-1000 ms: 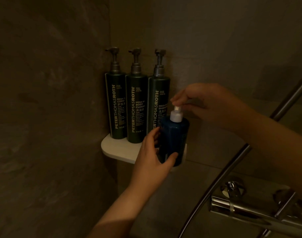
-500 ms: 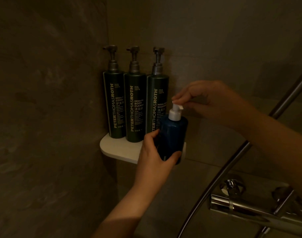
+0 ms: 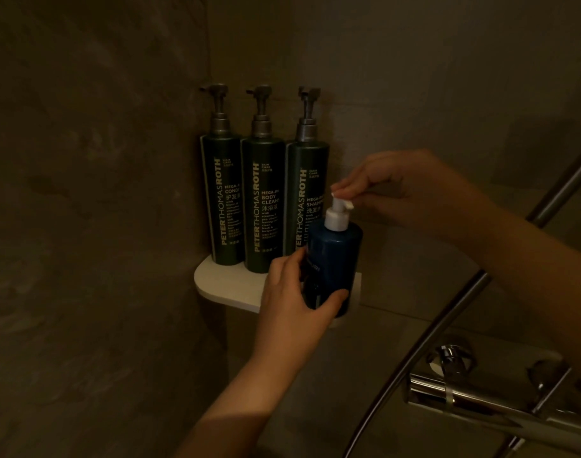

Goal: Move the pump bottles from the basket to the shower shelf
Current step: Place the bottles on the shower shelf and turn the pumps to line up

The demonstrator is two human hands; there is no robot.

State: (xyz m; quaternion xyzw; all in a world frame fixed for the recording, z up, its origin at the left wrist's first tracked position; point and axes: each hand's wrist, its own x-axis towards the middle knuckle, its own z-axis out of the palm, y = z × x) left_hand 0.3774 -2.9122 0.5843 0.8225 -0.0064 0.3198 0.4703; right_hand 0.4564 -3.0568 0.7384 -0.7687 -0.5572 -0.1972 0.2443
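Note:
A short blue pump bottle (image 3: 336, 259) with a white pump head stands at the front right of the white corner shelf (image 3: 223, 285). My left hand (image 3: 295, 299) wraps around its lower body. My right hand (image 3: 404, 190) pinches the white pump nozzle from above with its fingertips. Behind it, three tall dark green pump bottles stand in a row against the wall: the left one (image 3: 221, 200), the middle one (image 3: 262, 206), and the right one (image 3: 307, 193), partly hidden by the blue bottle. The basket is out of view.
Dark tiled walls meet in the corner behind the shelf. A chrome shower hose (image 3: 447, 312) slants across the right side. A chrome mixer valve (image 3: 474, 401) sits low on the right, under my right forearm.
The white pump nozzle has turned from pointing toward me to pointing right under my right fingertips. My left hand stays on the bottle's body.

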